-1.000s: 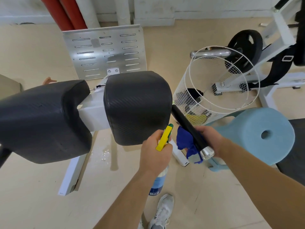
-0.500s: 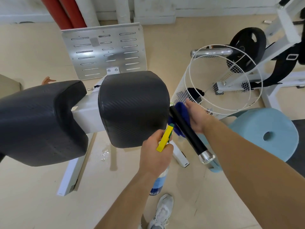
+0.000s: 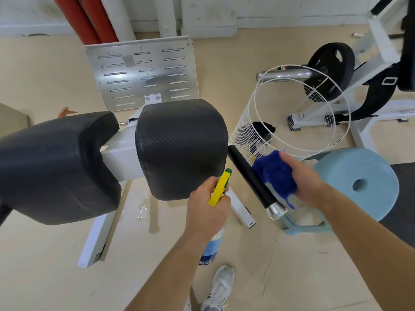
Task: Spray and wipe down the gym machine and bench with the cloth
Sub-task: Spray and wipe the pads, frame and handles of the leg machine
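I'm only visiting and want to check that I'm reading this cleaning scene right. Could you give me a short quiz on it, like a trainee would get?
1. True or false: the left hand grips the spray bottle.
2. Which colour is the cloth that the right hand holds? A red, B blue, C white.
3. Fill in: the cloth is held against the machine's black ____, the one with a silver end.

Key: 1 true. 2 B. 3 handle.
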The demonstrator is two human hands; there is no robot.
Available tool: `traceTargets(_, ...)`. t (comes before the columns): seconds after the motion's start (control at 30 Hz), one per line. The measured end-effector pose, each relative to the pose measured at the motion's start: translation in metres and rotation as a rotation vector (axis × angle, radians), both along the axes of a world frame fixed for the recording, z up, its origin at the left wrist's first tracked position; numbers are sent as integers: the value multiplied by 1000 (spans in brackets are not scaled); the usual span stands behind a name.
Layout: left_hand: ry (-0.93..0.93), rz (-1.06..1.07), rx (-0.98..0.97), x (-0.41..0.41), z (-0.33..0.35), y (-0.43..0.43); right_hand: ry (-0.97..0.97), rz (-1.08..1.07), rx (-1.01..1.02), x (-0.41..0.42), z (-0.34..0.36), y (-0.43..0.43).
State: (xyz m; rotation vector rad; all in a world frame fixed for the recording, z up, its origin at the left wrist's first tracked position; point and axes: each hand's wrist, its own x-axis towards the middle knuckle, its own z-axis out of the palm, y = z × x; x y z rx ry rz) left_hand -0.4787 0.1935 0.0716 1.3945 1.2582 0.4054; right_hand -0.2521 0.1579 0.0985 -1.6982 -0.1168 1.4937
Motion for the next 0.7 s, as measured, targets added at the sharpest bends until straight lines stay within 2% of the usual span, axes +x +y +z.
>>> traceTargets(0.07, -1, 4, 11, 2, 2, -1, -222, 184, 4, -7, 8, -7)
traceTargets(0.13, 6, 18, 12, 5, 4, -3, -416, 574, 0, -18, 3, -15)
traceTargets(0.2, 10, 32, -2, 7, 5, -5, -598, 809, 62, -21, 0, -13)
traceTargets(0.27, 2, 33, -10, 8, 6, -7, -785, 848, 171, -20, -1, 4)
traceTargets(0.33, 0, 30, -4, 7, 6, -7, -886, 808, 221, -25, -6, 29)
traceTargets(0.47, 11, 7, 44, 3, 6, -7, -1208, 1151, 88, -41, -29, 76)
traceTargets(0.53, 20, 3, 51, 1, 5, -7, -1188, 1134, 71, -36, -34, 89)
traceTargets(0.63, 39, 16, 58, 0, 4, -7, -983, 1046, 112, -32, -31, 81)
traceTargets(0.7, 41, 19, 62, 0, 4, -10, -997, 990, 142, -33, -32, 63)
